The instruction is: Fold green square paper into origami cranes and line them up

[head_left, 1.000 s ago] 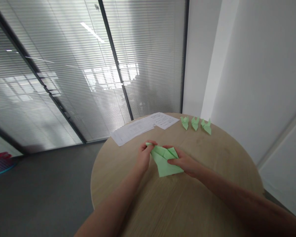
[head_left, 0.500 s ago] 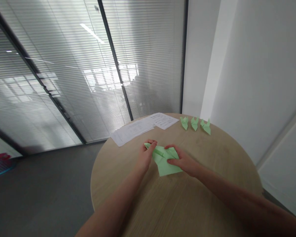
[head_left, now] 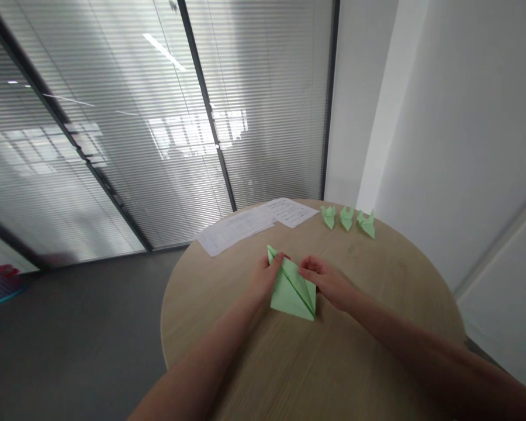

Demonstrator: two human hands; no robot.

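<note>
A single green paper [head_left: 287, 297], creased and partly folded, sits just below the centre of the frame, held over the round wooden table [head_left: 377, 280]. It looks matte and pale, roughly four-sided, with a raised fold running diagonally from its pointed top corner down to its lower right corner, and a narrower flap along the right side. The left hand [head_left: 266, 277] grips it near that top corner, thumb on the front face and fingers mostly hidden behind. The right hand [head_left: 328, 283] has its fingers curled and its thumb against the upper right edge of the sheet; whether it pinches the paper or only touches it, I cannot tell. Three folded figures [head_left: 346, 218] of similar green paper, each with upright points, stand in a row toward the right of centre, near the table's far edge. To their left lie white printed sheets [head_left: 234, 231], at least two, overlapping so that an exact count is uncertain; they carry dark lines of print, too small to read. At the far left edge of the frame, a plastic basket [head_left: 2, 287], red above with a blue rim below, rests on the grey floor [head_left: 92, 339].
</note>
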